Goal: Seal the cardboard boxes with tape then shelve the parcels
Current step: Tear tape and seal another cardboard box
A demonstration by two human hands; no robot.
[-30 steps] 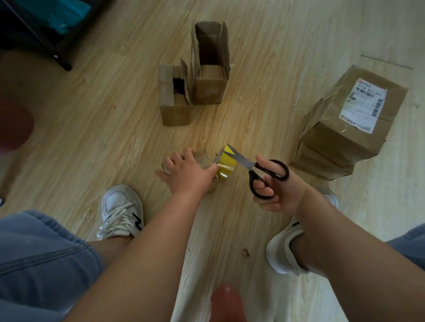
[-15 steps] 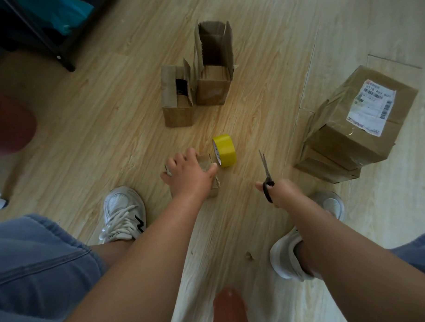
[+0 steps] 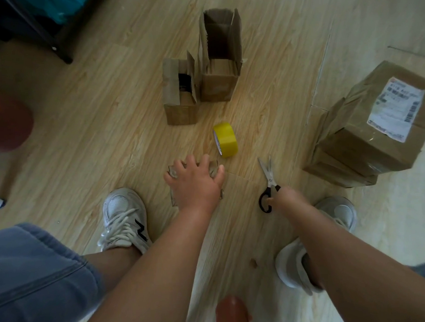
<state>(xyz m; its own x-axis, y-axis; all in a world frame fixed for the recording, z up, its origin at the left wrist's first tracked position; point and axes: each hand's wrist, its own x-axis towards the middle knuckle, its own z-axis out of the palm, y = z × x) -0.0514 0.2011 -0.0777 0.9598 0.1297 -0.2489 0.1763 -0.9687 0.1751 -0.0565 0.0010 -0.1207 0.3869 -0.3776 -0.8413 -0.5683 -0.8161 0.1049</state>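
Left hand (image 3: pixel 195 183): spread flat on the small box (image 3: pixel 213 167), pressing its top, likely to bed the tape down.
Right hand (image 3: pixel 283 197): curled round the scissors (image 3: pixel 267 180) handles, low at the floor (image 3: pixel 109 130) (probably parking them).
Tape roll (image 3: pixel 225 140): mid-floor, just beyond the small box.
Open boxes (image 3: pixel 180 109): farther on, unsealed.
Parcels (image 3: pixel 365 141): stacked toward the floor's right edge.

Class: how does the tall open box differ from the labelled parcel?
The tall open box stands with flaps up; the labelled parcel is taped shut. The parcel carries a white label and sits on another parcel; the open box is bare, on the floor. Both are brown cardboard.
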